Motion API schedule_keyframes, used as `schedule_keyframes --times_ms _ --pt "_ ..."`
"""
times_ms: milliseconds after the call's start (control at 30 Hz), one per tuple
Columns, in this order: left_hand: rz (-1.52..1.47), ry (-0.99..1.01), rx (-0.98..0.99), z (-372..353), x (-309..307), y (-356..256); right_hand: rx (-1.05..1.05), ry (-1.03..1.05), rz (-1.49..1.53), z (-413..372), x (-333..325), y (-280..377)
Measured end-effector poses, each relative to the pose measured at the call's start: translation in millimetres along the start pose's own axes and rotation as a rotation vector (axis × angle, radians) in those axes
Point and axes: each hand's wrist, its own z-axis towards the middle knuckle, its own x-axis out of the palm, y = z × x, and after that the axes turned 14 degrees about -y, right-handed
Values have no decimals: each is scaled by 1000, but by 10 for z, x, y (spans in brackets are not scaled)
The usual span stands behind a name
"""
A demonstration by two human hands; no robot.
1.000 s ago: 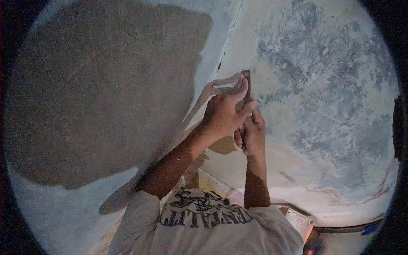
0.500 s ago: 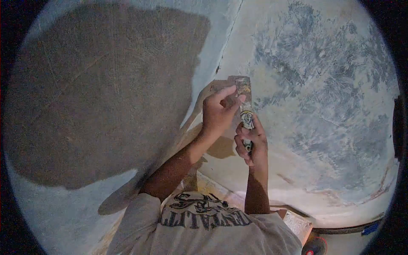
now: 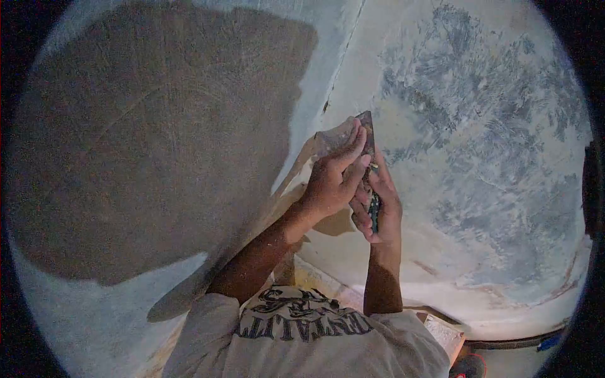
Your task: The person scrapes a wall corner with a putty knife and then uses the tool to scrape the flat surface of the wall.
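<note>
My right hand is wrapped round the handle of a flat-bladed scraper, whose blade points up and away from me. My left hand has its fingers and thumb pressed against the blade. Behind the left fingers shows a flat brownish-grey sheet; whether that hand holds it, I cannot tell. The blade is turned partly edge-on, and its lower part is hidden behind my fingers.
A wall with a large dark patch stands at the left. On the right is a pale surface with blue-grey smears. A dark seam runs between them. A pale box-like object and a dark round object are at the lower right.
The scraper has turned from face-on to nearly edge-on. My left hand has moved slightly right and down, with its fingers now straighter along the blade.
</note>
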Motion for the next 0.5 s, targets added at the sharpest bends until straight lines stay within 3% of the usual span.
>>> schedule_keyframes --times_ms 167,333,500 --pt "-86 102 -196 -14 -18 -127 -112 -70 -200 -78 80 -11" --pt "90 73 15 57 11 -189 -65 -125 -205 -93 109 129" --pt "251 128 -28 125 -17 -352 -34 -82 -62 -79 71 112"
